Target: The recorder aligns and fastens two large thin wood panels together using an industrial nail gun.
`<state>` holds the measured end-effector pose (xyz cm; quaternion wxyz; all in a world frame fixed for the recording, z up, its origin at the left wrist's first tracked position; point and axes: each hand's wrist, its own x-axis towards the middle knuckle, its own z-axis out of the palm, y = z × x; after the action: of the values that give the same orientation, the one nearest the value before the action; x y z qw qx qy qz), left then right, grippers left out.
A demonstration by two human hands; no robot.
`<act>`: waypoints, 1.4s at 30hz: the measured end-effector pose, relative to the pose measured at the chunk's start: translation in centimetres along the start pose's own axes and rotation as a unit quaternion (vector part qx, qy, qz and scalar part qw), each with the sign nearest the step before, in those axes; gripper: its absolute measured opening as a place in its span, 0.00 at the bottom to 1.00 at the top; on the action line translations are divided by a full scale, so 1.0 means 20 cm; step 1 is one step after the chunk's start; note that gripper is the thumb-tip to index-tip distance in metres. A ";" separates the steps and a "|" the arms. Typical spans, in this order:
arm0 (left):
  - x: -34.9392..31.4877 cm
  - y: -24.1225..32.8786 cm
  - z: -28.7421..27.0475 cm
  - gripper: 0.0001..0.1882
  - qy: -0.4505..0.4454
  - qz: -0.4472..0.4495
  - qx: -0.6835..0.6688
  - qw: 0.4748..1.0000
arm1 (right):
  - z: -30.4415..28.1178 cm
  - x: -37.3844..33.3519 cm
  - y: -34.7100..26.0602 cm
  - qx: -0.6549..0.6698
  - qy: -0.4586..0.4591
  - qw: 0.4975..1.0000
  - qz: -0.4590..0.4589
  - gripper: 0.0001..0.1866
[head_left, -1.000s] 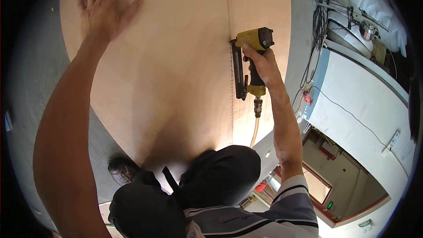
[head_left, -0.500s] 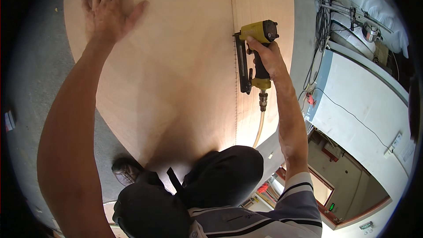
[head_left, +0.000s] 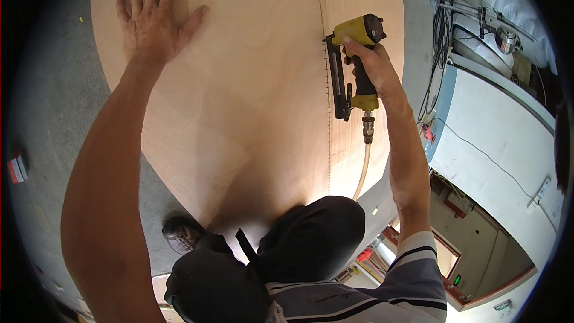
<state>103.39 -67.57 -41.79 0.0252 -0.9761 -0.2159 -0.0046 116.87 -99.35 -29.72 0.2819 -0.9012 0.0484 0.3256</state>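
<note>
Head view: right hand [head_left: 376,66] clasps likely-heavy yellow-and-black metal stapler [head_left: 351,30], best held by handle [head_left: 363,82]; left hand [head_left: 153,31] splays on pale plywood [head_left: 251,78].

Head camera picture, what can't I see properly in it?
All in the head view:
Wooden board: far end cut off by the top edge.
Left hand: palm hidden beneath its own back.
Yellow-black air tool: part of its grip hidden by the right hand.
Hose: lower end hidden behind the dark knee.
Row of marks: too small to identify.
</note>
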 end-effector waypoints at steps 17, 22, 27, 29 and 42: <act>-0.19 -0.01 -0.05 0.41 0.000 -0.003 -0.045 0.999 | 0.00 -0.04 -0.05 -0.023 -0.007 1.000 -0.012 0.25; -0.26 -0.02 -0.04 0.41 0.027 -0.007 -0.058 0.998 | 0.03 -0.05 -0.08 -0.029 -0.005 1.000 0.007 0.27; -0.28 -0.04 -0.08 0.41 0.011 -0.004 -0.053 0.999 | 0.03 -0.07 -0.11 -0.046 -0.014 0.999 0.006 0.30; -0.30 -0.03 -0.09 0.40 0.010 -0.006 -0.056 0.998 | 0.03 -0.07 -0.12 -0.039 -0.006 0.999 0.000 0.30; -0.38 -0.03 -0.18 0.43 -0.028 -0.018 -0.049 0.998 | 0.04 -0.10 -0.18 -0.062 0.003 0.998 -0.027 0.29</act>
<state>96.14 -70.37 -38.41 -0.0284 -0.9718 -0.2338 0.0116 115.91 -96.05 -27.32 0.2342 -0.9189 0.0044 0.3176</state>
